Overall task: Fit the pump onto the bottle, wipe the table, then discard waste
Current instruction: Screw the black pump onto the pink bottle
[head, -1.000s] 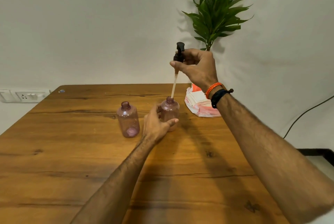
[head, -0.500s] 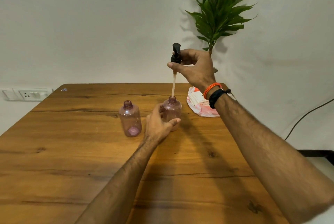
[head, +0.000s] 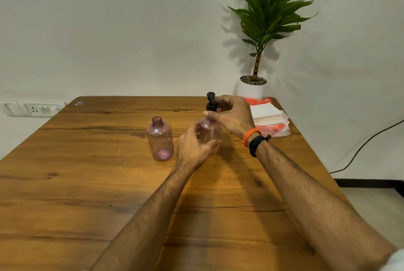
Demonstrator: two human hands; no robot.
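Seating black pump (head: 211,101) on pink bottle (head: 210,133), toward the far right part of the wooden table (head: 65,194)

Left hand (head: 193,147) wrapped around the bottle's body, thumb across the front; right hand (head: 232,115) pinching the pump collar at the neck, nozzle sticking up. Standing uncapped just left of the held one: second pink bottle (head: 160,139). Lying at the far right corner: packet of wipes (head: 267,119), beside white plant pot (head: 251,88)
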